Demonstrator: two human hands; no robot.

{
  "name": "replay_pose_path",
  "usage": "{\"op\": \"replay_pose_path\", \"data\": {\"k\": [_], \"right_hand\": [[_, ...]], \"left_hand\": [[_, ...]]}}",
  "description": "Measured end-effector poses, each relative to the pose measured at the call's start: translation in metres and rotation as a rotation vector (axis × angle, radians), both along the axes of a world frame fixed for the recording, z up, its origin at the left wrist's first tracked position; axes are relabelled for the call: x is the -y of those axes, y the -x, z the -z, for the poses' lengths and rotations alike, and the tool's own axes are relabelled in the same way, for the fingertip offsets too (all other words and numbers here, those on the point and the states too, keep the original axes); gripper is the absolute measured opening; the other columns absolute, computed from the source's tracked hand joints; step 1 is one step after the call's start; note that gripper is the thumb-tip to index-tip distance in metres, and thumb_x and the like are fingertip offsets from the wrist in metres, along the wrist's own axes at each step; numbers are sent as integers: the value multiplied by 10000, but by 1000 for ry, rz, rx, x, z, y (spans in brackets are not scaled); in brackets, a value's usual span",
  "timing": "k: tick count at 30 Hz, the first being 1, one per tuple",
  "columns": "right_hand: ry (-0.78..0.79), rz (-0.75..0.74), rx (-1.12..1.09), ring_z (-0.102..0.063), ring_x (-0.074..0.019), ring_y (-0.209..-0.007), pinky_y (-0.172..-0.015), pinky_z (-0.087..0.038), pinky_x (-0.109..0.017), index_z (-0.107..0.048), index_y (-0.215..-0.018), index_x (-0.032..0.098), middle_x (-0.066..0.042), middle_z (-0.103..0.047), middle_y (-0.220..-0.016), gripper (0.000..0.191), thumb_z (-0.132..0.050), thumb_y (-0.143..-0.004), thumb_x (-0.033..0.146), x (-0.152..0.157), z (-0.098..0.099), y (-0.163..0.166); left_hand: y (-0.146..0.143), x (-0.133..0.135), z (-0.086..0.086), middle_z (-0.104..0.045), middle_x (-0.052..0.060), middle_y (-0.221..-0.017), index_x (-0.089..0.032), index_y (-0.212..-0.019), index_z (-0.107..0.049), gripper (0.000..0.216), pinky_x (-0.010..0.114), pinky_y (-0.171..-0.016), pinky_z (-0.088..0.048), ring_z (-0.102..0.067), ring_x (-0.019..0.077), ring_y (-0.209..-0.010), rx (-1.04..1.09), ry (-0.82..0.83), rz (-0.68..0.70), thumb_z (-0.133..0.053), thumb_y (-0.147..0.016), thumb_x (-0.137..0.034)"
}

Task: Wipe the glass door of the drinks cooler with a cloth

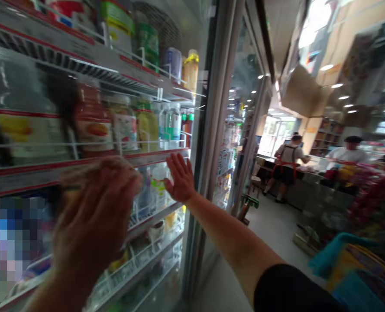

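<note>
My right hand [180, 177] is pressed flat with fingers spread against the glass door [166, 130] of a drinks cooler, near the door's right edge. My left hand [96, 216] is raised close to the camera, blurred, palm toward the same glass, fingers extended and holding nothing. Behind the glass, wire shelves [82, 162] carry bottles and cartons: a red-labelled bottle [93, 123], a yellow drink [147, 125] and a yellow bottle [191, 69] on the upper shelf.
The cooler's metal frame [211, 130] stands right of my hand, with another glass door beyond it. Two people in aprons [288, 167] stand at a counter [312, 190] across the shop. A colourful bag [357, 268] lies at lower right. The grey floor aisle [270, 229] runs between.
</note>
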State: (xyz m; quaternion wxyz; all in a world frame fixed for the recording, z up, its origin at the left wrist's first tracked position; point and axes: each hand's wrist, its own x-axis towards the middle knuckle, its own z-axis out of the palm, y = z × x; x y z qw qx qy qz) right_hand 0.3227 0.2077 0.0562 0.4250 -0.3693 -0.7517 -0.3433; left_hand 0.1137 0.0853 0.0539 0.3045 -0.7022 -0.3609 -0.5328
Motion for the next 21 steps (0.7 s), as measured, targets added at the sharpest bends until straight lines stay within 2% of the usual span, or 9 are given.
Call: {"op": "replay_pose_path", "data": {"k": [2, 4, 8, 10, 13, 15, 17, 19, 21], "right_hand": [[-93, -94, -56, -250, -258, -1574, -1304, -180, -514, -450, -1548, 162, -120, -478, -1592, 602, -437, -979, 359, -3, 4, -1], [-179, -174, -80, -272, -245, -1567, -1301, -201, -513, -363, -1595, 175, -115, -492, -1585, 622, -406, -989, 311, -6, 9, 0], [-213, -220, -108, -317, -243, -1550, -1292, -241, -526, -184, -1652, 231, -87, -486, -1593, 695, -392, -990, 267, -5, 12, 2], [-217, -229, -119, -342, -240, -1539, -1290, -251, -526, -155, -1656, 246, -77, -497, -1585, 710, -396, -989, 257, -3, 11, 2], [-194, -235, -118, -363, -232, -1530, -1294, -249, -519, -184, -1651, 253, -60, -502, -1582, 699, -399, -986, 243, -1, 10, 2], [-185, -240, -120, -372, -222, -1525, -1301, -239, -506, -218, -1644, 257, -50, -502, -1582, 687, -404, -984, 229, 0, 10, 2], [-209, -263, -129, -370, -210, -1526, -1308, -228, -489, -227, -1643, 250, -49, -508, -1577, 687, -413, -982, 218, 0, 10, 2], [-247, -275, -131, -363, -198, -1529, -1313, -223, -473, -213, -1645, 246, -48, -509, -1575, 691, -411, -984, 210, 1, 10, 2], [-263, -261, -128, -356, -194, -1530, -1312, -234, -468, -190, -1649, 262, -36, -498, -1583, 692, -394, -990, 208, 1, 10, 2]], "left_hand": [[-5, 12, 11, -436, 11, -1595, -374, -1527, -468, 652, 475, -1279, -312, -343, 274, -1513, -235, -80, -163, -571, -931, -131], [-3, 14, 7, -446, 16, -1588, -357, -1552, -431, 656, 451, -1273, -329, -334, 264, -1513, -362, -107, -243, -543, -953, -117], [6, 12, -38, -383, -11, -1628, -382, -1590, -333, 700, 463, -1295, -280, -267, 250, -1551, -294, -92, -325, -536, -971, -128], [4, 13, -49, -323, -26, -1657, -399, -1590, -319, 724, 489, -1307, -244, -220, 263, -1568, -200, -119, -374, -565, -959, -143], [-7, 14, -26, -305, 6, -1665, -356, -1595, -333, 748, 493, -1313, -224, -179, 278, -1579, -166, -132, -399, -619, -931, -163], [-11, 13, 1, -384, 31, -1630, -314, -1582, -384, 731, 452, -1318, -217, -178, 268, -1577, -275, -97, -342, -634, -916, -145], [-11, 12, 16, -450, 19, -1591, -315, -1562, -425, 705, 432, -1319, -217, -197, 244, -1573, -379, -67, -324, -617, -915, -110], [-6, 12, 8, -446, 7, -1594, -335, -1553, -433, 705, 456, -1312, -240, -211, 244, -1572, -394, -61, -355, -602, -916, -85], [-3, 14, -12, -389, 6, -1628, -360, -1557, -417, 720, 515, -1290, -279, -210, 269, -1575, -330, -79, -420, -601, -918, -85]]}}
